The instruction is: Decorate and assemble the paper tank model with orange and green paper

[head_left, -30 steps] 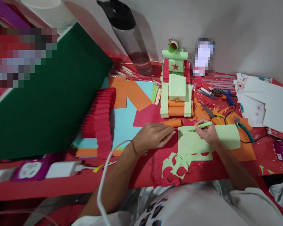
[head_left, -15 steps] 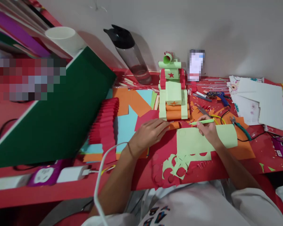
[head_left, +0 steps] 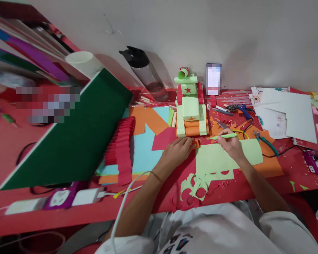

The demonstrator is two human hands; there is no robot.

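Observation:
My right hand (head_left: 231,145) is closed around a light green pen (head_left: 230,135), its tip pointing left just above the top edge of a pale green paper sheet (head_left: 214,158). Bent fingers of my left hand (head_left: 178,151) hold a small orange paper piece (head_left: 197,143) by the sheet's upper left corner. Directly behind the hands stands a paper model tank (head_left: 190,109) of green, orange and red rolls and boxes with stars. Cut green scraps with round holes (head_left: 187,187) lie below the sheet.
A green board (head_left: 76,141) leans at the left by pleated red paper (head_left: 124,151). Behind are a water bottle (head_left: 151,77) and a phone (head_left: 213,79). Scissors (head_left: 222,124), pliers (head_left: 266,141) and a blue glue gun (head_left: 245,112) lie right. A white cable (head_left: 119,208) crosses my left arm.
The camera view has shifted, so most things sit a little lower or further left. My left fingers are more bent at the orange piece. The pen stays in my right hand.

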